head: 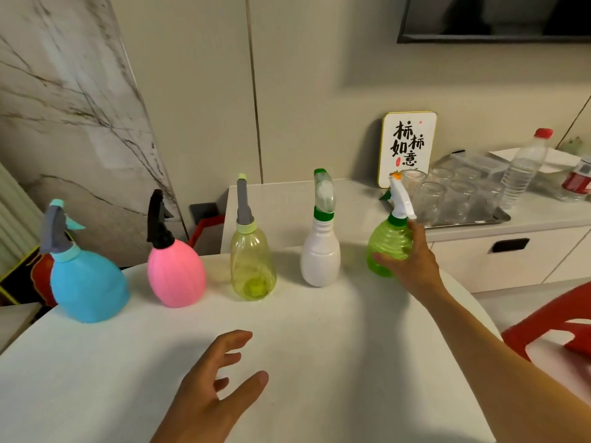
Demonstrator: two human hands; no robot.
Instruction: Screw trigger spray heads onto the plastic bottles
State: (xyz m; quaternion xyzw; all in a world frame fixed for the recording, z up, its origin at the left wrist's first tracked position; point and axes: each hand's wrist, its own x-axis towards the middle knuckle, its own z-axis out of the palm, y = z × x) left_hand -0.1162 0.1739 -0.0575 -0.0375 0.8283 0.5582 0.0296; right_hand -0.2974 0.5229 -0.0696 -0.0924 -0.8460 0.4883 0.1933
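Observation:
Several spray bottles stand in a row along the far edge of the white table (319, 346), each with a trigger head on top. From the left: a blue bottle (88, 286), a pink bottle (177, 273), a clear yellow-green bottle (252, 263), a white bottle (320, 254) and a green bottle (388, 247) with a white trigger head (401, 199). My right hand (412, 263) wraps the green bottle's body from the right side. My left hand (214, 388) hovers over the near table, fingers spread, holding nothing.
Behind the table a counter carries a metal tray (499, 217) of clear glasses, a framed calligraphy sign (407, 148), a water bottle (524, 167) and a red can (577, 183). A red chair (550, 324) stands at the right.

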